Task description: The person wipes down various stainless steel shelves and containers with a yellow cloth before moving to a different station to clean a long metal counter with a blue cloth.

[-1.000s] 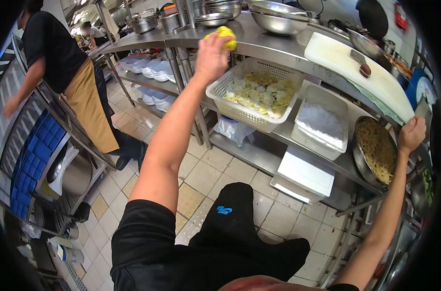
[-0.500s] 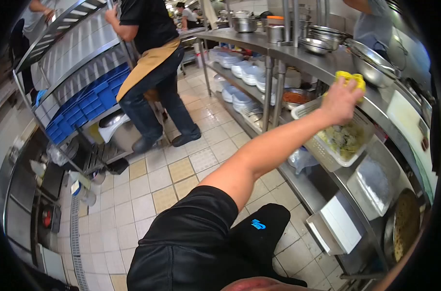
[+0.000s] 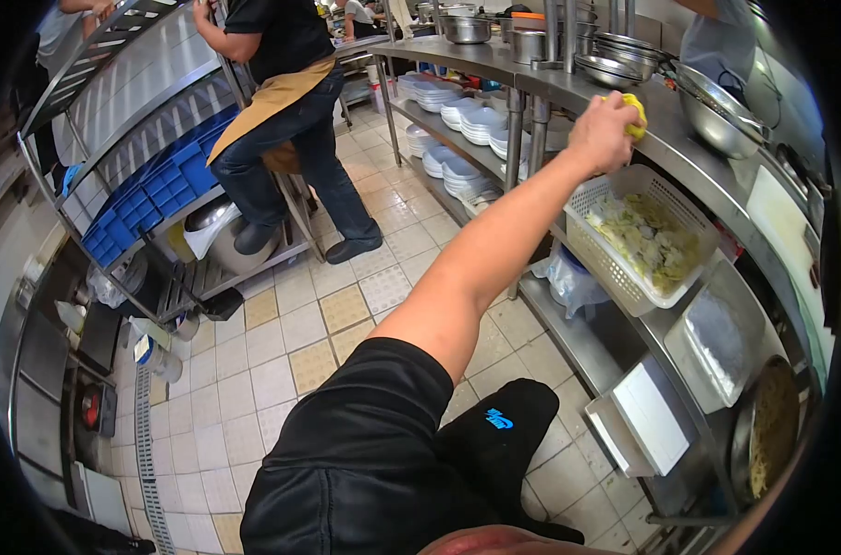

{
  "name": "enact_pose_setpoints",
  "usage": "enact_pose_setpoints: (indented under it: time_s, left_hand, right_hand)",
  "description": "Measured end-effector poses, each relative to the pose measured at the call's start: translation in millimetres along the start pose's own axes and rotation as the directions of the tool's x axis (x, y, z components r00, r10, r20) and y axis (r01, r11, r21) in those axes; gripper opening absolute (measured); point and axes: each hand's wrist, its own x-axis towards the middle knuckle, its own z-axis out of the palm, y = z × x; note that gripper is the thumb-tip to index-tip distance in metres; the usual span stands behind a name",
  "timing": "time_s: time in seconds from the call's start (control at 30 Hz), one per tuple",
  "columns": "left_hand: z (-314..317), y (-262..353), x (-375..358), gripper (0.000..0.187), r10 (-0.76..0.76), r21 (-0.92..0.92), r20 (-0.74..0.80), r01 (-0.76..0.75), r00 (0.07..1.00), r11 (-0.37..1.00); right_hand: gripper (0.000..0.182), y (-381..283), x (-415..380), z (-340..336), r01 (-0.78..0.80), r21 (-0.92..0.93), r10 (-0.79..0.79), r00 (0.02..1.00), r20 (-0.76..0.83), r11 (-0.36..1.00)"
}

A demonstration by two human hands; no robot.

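Observation:
My left hand (image 3: 603, 136) reaches out at the end of a stretched arm, its fingers closed round a crumpled yellow cloth (image 3: 636, 115). The cloth presses on the front edge of the upper steel counter (image 3: 666, 139). Just below the hand, a white perforated basket (image 3: 615, 270) of chopped pale green vegetables (image 3: 650, 239) stands on the lower shelf. Nested metal bowls (image 3: 610, 69) are behind the cloth, and a larger steel bowl (image 3: 724, 125) is to its right. My right hand is out of view; only a blurred strip of skin shows at the lower right edge.
A person in a tan apron (image 3: 272, 102) stands by a rack with blue crates (image 3: 152, 203). White bowls (image 3: 481, 125) fill the shelves under the counter. A clear tub (image 3: 717, 338), a white box (image 3: 647, 416) and a large pan (image 3: 772, 430) are at the right.
My left hand has moved left along the counter edge with the yellow cloth, uncovering more of the vegetable basket. The aproned person has shifted slightly left.

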Motion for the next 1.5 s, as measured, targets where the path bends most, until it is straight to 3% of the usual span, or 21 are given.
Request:
enact_pose_setpoints:
  time_s: [0.07, 0.2, 0.3, 0.43, 0.53, 0.67, 0.8, 0.93, 1.03, 1.13, 1.2, 1.27, 1.3, 1.33, 1.37, 1.4, 1.47, 1.5]
  left_hand:
    - [-3, -15, 6, 0.027, -0.026, 0.057, 0.019, 0.025, 0.999, 0.998]
    - [10, -15, 2, 0.024, 0.143, 0.061, -0.173, -0.134, 0.975, 0.989]
    - [30, 28, -8, 0.022, 0.259, 0.015, -0.241, -0.264, 0.935, 0.964]
    - [51, 90, -21, 0.025, 0.274, -0.067, -0.28, -0.303, 0.92, 0.95]
    - [57, 82, -24, 0.027, 0.263, -0.124, -0.316, -0.314, 0.911, 0.941]
    - [54, 40, -17, 0.024, 0.291, -0.029, -0.349, -0.32, 0.891, 0.947]
    - [36, -35, -10, 0.028, 0.238, 0.117, -0.38, -0.209, 0.894, 0.971]
    - [18, -115, 7, 0.026, -0.004, 0.281, -0.359, 0.112, 0.933, 0.953]
    - [11, -122, 23, 0.028, -0.153, 0.285, -0.294, 0.24, 0.943, 0.928]
    - [21, -64, 21, 0.029, -0.038, 0.112, -0.273, 0.071, 0.961, 0.991]
    - [28, -4, 28, 0.029, 0.142, 0.076, -0.143, -0.132, 0.98, 0.988]
    - [31, 64, 33, 0.029, 0.343, 0.051, -0.208, -0.34, 0.916, 0.939]
    - [36, 92, 39, 0.026, 0.312, 0.066, -0.263, -0.306, 0.913, 0.95]
    - [49, 107, 48, 0.025, 0.34, -0.021, -0.321, -0.366, 0.884, 0.93]
    - [61, 122, 56, 0.028, 0.32, -0.028, -0.201, -0.332, 0.926, 0.943]
    - [62, 140, 57, 0.031, 0.201, -0.051, 0.083, -0.197, 0.976, 0.979]
    - [70, 142, 59, 0.033, 0.236, 0.123, 0.211, -0.265, 0.949, 0.956]
    - [73, 139, 64, 0.033, 0.173, 0.045, 0.284, -0.193, 0.943, 0.98]
  right_hand:
    - [0.039, -11, 8, -1, 0.023, 0.007, -0.022, 0.996, -0.092, 1.0]
    - [0.033, 25, -24, 32, -0.03, 0.08, 0.022, 0.995, 0.1, 0.996]
    - [0.029, 38, -30, 28, -0.081, 0.052, 0.072, 0.986, 0.153, 0.995]
    - [0.023, 39, -20, 18, -0.104, 0.019, 0.099, 0.977, 0.187, 0.994]
    - [0.022, 28, -15, 12, -0.11, 0.029, 0.103, 0.977, 0.188, 0.993]
    - [0.021, 19, -4, 1, -0.129, 0.041, 0.118, 0.972, 0.205, 0.991]
    - [0.02, 5, 4, -6, -0.11, 0.011, 0.107, 0.979, 0.175, 0.994]
    - [0.023, -2, 8, -8, -0.139, -0.038, 0.143, 0.976, 0.163, 0.99]
    - [0.023, -5, 9, -8, -0.112, -0.049, 0.117, 0.984, 0.131, 0.993]
    - [0.022, -8, 9, -11, -0.106, -0.044, 0.111, 0.984, 0.138, 0.993]
    - [0.022, -10, 11, -12, -0.115, -0.056, 0.122, 0.982, 0.144, 0.992]
    - [0.024, 14, -2, 2, -0.087, -0.132, 0.112, 0.975, 0.19, 0.987]
    - [0.026, 25, -11, 9, -0.067, -0.116, 0.092, 0.969, 0.23, 0.991]
    - [0.027, 42, -21, 15, -0.048, -0.093, 0.072, 0.96, 0.271, 0.995]
    - [0.029, 70, -41, 31, 0.038, -0.017, -0.033, 0.972, 0.233, 0.999]
    - [0.029, 84, -42, 40, 0.064, -0.003, -0.062, 0.972, 0.225, 0.998]
    - [0.03, 83, -43, 40, 0.081, -0.002, -0.078, 0.972, 0.221, 0.997]
    - [0.03, 80, -42, 40, 0.07, -0.001, -0.068, 0.971, 0.228, 0.998]
